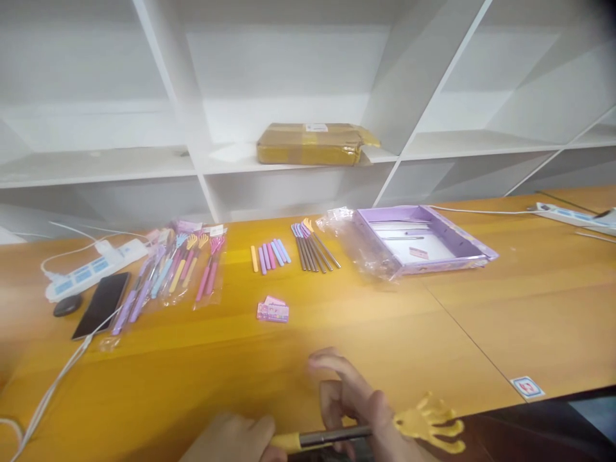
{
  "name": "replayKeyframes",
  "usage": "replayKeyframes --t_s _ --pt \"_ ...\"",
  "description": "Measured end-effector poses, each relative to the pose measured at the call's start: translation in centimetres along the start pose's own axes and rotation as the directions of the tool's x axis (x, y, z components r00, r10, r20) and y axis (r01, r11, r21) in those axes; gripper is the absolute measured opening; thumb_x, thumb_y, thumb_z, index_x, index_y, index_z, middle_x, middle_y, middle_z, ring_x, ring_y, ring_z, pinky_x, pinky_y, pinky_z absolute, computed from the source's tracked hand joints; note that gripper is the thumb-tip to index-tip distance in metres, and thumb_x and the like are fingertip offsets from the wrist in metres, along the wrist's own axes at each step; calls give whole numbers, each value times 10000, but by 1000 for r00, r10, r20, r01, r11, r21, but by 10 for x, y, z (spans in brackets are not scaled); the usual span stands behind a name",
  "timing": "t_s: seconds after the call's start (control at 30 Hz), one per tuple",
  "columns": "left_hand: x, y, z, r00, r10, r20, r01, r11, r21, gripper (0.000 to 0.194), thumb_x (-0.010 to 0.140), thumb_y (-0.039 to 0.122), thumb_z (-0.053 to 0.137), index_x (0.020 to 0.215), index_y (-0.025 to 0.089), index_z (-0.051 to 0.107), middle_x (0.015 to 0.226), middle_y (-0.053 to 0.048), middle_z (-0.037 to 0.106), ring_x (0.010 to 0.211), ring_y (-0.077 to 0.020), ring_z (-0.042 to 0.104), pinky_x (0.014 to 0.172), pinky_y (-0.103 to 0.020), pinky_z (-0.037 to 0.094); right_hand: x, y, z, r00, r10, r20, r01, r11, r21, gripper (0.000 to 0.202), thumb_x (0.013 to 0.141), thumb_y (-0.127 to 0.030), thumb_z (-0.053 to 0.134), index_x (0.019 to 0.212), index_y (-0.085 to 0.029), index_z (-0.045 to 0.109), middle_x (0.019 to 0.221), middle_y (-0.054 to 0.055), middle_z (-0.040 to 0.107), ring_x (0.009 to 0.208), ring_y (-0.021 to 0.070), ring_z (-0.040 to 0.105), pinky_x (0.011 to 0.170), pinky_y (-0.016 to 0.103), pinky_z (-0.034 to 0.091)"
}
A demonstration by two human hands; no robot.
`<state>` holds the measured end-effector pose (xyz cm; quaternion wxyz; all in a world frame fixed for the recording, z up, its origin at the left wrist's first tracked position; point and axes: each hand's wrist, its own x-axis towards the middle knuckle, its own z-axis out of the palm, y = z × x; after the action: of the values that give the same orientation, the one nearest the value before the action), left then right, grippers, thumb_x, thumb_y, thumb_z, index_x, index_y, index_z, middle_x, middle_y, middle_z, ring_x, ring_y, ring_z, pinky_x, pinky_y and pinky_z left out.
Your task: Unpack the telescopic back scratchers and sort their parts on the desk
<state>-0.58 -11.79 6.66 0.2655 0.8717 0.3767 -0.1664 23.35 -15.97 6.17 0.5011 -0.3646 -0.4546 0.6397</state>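
A yellow hand-shaped scratcher point(428, 423) with a dark metal rod lies level at the bottom of the view. My left hand point(235, 439) is wrapped round its yellow handle. The fingers of my right hand point(359, 410) close on the rod near the yellow head, with the index finger raised. Beyond my hands are small pink cards point(273, 310), short coloured handles point(271, 255) in a row, and several metal rods point(312, 249) with coloured claw heads. Bagged scratchers point(173, 266) lie further left.
A purple box point(462, 252) in clear plastic stands at the back right. Power strips point(99, 266), a black phone point(102, 305), a mouse point(67, 305) and white cables occupy the left. A taped carton point(310, 144) rests on the shelf behind.
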Motion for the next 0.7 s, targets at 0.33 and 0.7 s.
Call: replayKeyframes --t_s 0.33,0.7 --pt "11 -3 -27 909 166 -383 -133 985 113 560 1157 480 177 902 216 601 711 -29 705 578 -221 660 529 -312 352 18 -9 -3 990 111 81 -76 933 -351 451 993 -688 619 1129 -258 610 1030 28 538 918 191 511 815 311 450" --pt "10 19 -2 598 412 -688 0 858 513 374 1102 126 228 1072 163 599 740 -34 649 602 -220 632 565 -347 429 17 45 29 919 382 -100 -363 917 168 802 813 -937 572 552 -258 235 488 -96 172 464 76 165 502 287 140"
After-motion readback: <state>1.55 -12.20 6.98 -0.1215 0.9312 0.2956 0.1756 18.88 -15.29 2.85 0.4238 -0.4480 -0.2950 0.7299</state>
